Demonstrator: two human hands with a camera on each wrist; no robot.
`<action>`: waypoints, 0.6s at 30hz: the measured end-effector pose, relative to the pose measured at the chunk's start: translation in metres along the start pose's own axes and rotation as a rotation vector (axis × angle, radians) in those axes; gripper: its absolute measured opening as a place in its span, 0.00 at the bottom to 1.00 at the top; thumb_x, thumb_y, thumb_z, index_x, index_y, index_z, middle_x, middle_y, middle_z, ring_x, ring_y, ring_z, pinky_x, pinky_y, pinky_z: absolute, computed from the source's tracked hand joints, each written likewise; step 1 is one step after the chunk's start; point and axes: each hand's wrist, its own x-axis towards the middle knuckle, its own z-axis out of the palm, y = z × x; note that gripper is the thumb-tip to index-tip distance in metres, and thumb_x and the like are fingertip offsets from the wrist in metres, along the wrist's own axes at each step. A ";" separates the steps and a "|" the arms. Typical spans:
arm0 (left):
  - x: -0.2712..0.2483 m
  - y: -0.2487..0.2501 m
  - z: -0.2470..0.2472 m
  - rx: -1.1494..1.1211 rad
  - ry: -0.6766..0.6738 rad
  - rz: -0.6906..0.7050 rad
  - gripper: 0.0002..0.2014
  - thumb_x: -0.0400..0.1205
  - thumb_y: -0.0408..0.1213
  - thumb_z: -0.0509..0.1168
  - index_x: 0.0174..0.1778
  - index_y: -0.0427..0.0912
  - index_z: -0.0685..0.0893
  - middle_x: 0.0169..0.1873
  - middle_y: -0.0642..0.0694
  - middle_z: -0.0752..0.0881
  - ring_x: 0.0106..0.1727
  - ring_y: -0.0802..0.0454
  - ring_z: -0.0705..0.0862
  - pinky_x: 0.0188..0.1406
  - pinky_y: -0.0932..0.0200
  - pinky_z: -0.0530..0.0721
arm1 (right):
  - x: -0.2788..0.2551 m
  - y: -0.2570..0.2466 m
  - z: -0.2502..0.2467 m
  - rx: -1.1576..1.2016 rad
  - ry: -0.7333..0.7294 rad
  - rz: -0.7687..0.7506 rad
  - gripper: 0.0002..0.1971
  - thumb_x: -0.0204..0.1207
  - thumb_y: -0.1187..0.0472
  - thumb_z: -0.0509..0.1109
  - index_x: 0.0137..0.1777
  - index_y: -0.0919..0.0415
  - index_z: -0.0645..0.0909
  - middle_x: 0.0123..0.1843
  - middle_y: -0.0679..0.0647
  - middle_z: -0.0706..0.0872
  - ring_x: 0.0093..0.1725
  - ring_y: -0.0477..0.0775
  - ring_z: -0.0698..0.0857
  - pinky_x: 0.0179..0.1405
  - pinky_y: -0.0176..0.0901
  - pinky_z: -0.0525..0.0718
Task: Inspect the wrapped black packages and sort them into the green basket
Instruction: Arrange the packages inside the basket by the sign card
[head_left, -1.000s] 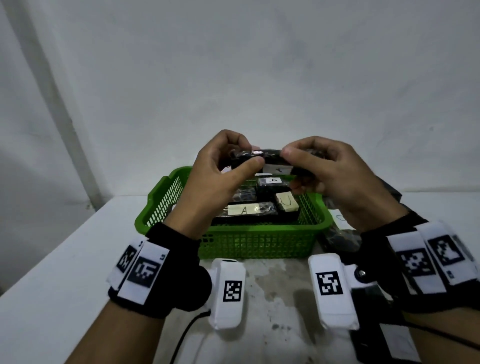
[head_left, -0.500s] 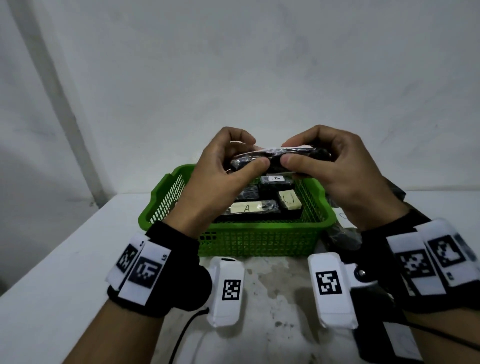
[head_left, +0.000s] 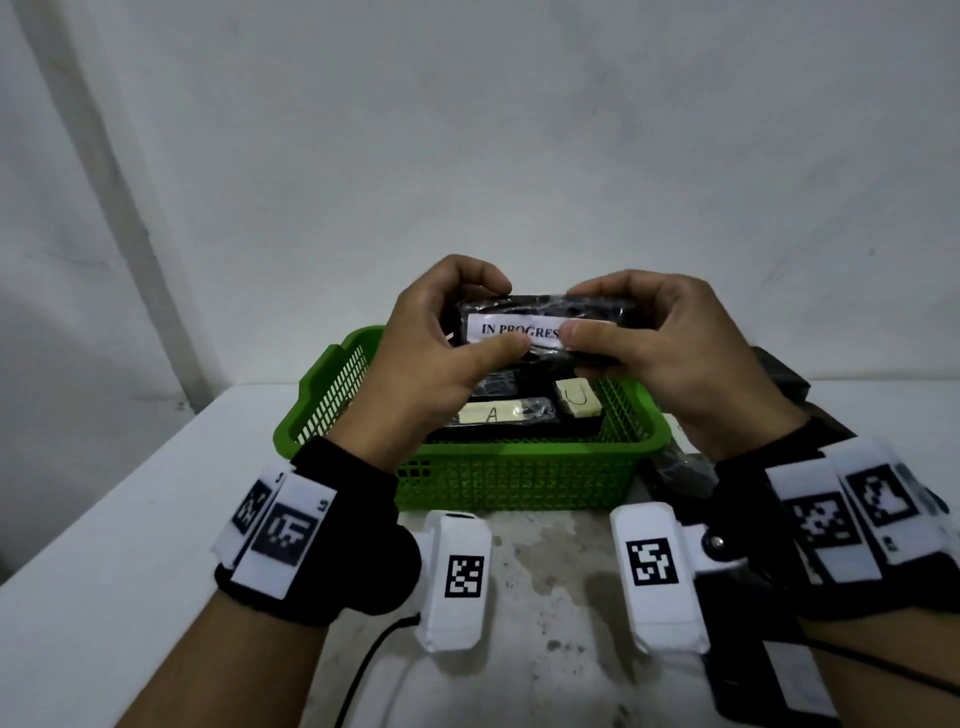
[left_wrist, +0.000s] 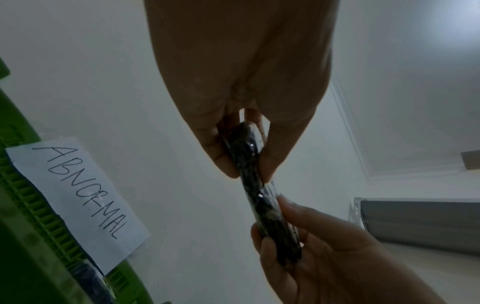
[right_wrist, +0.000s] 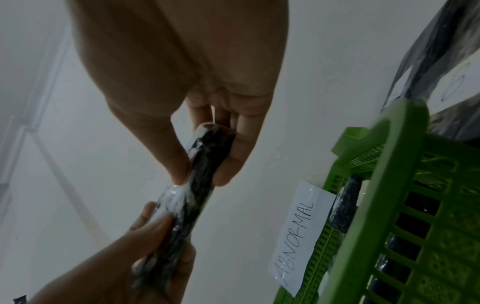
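Observation:
Both hands hold one wrapped black package (head_left: 545, 322) above the green basket (head_left: 519, 483). Its white label, reading "IN PROGRES", faces me. My left hand (head_left: 441, 358) pinches the package's left end between thumb and fingers; my right hand (head_left: 660, 343) pinches the right end. The left wrist view shows the package (left_wrist: 262, 197) edge-on between both hands, and the right wrist view shows the package (right_wrist: 197, 174) the same way. Several wrapped black packages lie in the basket, two with labels "A" (head_left: 493, 414) and "U" (head_left: 575, 400).
A white note reading "ABNORMAL" (left_wrist: 78, 197) is stuck to the basket's far wall. More wrapped black packages (head_left: 680, 467) lie on the white table right of the basket. The wall stands close behind the basket. A black cable (head_left: 363, 670) runs below my left wrist.
The package has been turned in both hands, so that its label now faces me instead of its edge. The hands stayed above the basket.

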 end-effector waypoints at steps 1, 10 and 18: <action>0.000 -0.001 0.000 0.017 -0.003 -0.003 0.17 0.72 0.31 0.76 0.54 0.46 0.81 0.46 0.43 0.87 0.46 0.46 0.88 0.54 0.36 0.89 | 0.000 0.000 0.000 -0.031 0.018 -0.025 0.11 0.70 0.68 0.82 0.50 0.58 0.88 0.46 0.58 0.94 0.43 0.53 0.94 0.44 0.48 0.92; -0.001 0.007 -0.002 -0.124 -0.032 -0.120 0.08 0.85 0.38 0.66 0.58 0.42 0.84 0.52 0.45 0.89 0.50 0.47 0.92 0.40 0.55 0.89 | -0.002 -0.007 -0.005 -0.117 -0.030 -0.209 0.15 0.70 0.67 0.83 0.51 0.52 0.85 0.49 0.47 0.91 0.52 0.47 0.91 0.53 0.40 0.87; -0.001 0.002 -0.004 -0.047 -0.051 -0.042 0.07 0.80 0.31 0.72 0.52 0.38 0.84 0.48 0.40 0.90 0.52 0.46 0.90 0.57 0.46 0.88 | 0.000 0.000 -0.001 -0.014 -0.096 0.008 0.18 0.68 0.54 0.81 0.57 0.59 0.87 0.48 0.57 0.91 0.47 0.53 0.93 0.45 0.46 0.91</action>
